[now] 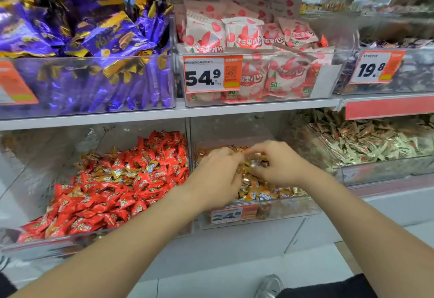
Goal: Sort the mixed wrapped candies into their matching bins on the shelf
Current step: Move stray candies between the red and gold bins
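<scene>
Gold candies (258, 194); 54.9 tag (206, 74); 19.8 tag (374, 67); 果滋果心 packets (244, 35).

The left hand (216, 175) and right hand (279, 166) are bare, and so are both forearms (117, 239) as far as they show. Black cloth (328, 286) lies under the right forearm; which garment it belongs to cannot be told. Just beside it is a pale grey shoe (270, 286) with a rounded toe.

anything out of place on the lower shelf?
Yes: gold foil-wrapped candies lie scattered among the red wrapped candies in the lower-left clear plastic bin. They look like the middle clear bin's stock.
</scene>
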`<state>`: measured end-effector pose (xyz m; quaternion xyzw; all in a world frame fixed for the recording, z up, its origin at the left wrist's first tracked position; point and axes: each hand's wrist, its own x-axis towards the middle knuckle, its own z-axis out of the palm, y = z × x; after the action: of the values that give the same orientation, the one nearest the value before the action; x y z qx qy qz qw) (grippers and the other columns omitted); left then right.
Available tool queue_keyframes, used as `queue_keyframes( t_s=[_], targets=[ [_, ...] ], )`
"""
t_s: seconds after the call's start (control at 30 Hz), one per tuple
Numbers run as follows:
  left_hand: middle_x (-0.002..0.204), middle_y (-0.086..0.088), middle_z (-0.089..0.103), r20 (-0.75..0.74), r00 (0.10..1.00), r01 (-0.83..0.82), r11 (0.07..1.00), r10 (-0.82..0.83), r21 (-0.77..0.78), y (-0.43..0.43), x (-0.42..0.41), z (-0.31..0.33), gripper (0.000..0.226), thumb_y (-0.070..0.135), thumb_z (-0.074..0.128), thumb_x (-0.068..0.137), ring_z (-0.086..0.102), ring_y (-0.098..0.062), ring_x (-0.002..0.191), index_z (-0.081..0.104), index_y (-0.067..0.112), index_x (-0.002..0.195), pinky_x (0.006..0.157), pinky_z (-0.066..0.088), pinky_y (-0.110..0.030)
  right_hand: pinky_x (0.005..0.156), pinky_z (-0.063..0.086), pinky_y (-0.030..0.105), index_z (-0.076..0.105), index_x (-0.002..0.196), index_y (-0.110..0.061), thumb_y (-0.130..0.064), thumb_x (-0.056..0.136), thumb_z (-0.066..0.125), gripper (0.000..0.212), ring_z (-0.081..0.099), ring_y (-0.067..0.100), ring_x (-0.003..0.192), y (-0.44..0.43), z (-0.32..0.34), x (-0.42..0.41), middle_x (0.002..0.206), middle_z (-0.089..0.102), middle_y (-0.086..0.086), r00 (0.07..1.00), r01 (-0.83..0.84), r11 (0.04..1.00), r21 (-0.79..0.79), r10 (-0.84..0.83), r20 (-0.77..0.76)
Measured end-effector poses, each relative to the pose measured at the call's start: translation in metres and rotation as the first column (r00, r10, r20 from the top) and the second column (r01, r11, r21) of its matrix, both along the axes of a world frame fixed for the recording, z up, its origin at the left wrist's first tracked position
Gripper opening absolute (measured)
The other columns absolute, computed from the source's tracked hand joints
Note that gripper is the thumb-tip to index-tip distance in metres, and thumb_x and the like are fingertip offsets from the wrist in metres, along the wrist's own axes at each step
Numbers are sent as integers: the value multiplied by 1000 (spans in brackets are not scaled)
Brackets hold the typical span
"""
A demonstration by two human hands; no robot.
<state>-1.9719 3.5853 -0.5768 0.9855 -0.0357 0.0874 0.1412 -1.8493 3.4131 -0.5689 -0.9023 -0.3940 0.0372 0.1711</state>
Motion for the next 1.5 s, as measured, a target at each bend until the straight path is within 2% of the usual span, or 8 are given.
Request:
queue_keyframes(
  t_s=[0.2,0.37,0.7,1.0,1.2,1.3,1.43,1.5],
  targets=[
    [90,7,52,260,964,-93,990,62,109,55,-80,26,10,32,47,98,53,-22,88,56,26,99,76,46,-42,79,48,15,78,104,-31,-19,94,67,19,66,2,84,69,50,-78,90,73,-13,991,-127,965,227,115,66],
    [76,9,60,91,921,-384,922,379,51,137,-143,22,25,47,46,97,64,-22,79,58,28,86,66,51,-41,99,51,38,73,116,-30,-27,92,64,25,66,20,108,143,38,-142,111,72,-3,901,-404,914,33,392,187],
    [134,-13,59,-214,675,-572,684,706,453,181,-192,3,35,23,35,107,59,-33,123,59,10,130,94,49,-40,99,47,40,65,136,-24,-42,86,83,57,59,25,114,239,-3,-164,119,67,4,702,-694,702,-161,709,64],
    [160,-25,25,-571,506,-702,693,647,163,187,-173,6,72,42,30,106,26,-45,146,11,-1,161,118,26,-49,90,52,45,58,130,-26,-58,91,60,50,49,30,114,279,-30,-164,133,48,8,647,-648,660,-380,740,183],
    [164,-26,17,-495,685,-697,678,534,-234,187,-157,-4,69,44,33,105,14,-44,153,14,12,162,122,19,-52,82,51,41,59,111,-30,-52,88,55,32,59,28,99,265,-9,-141,107,49,1,746,-569,749,-339,644,172],
    [146,-10,49,-373,834,-543,725,407,-423,190,-153,2,48,36,41,104,43,-29,138,38,19,149,112,38,-40,84,53,43,60,103,-35,-52,85,43,30,61,23,93,249,0,-128,96,53,-6,800,-539,812,-224,577,166],
    [156,1,44,-383,868,-462,798,317,-387,210,-150,10,67,10,50,99,58,-22,128,29,20,161,85,50,-18,92,53,42,69,117,-36,-52,93,62,30,64,15,99,238,10,-105,103,67,-8,876,-440,896,-59,443,190],
    [161,-2,37,-353,878,-424,870,325,-253,223,-153,8,78,1,58,91,46,-20,141,32,22,161,103,43,-15,100,52,41,64,132,-33,-46,95,69,40,63,17,112,233,10,-103,119,68,-5,900,-398,916,-48,400,174]
  ],
)
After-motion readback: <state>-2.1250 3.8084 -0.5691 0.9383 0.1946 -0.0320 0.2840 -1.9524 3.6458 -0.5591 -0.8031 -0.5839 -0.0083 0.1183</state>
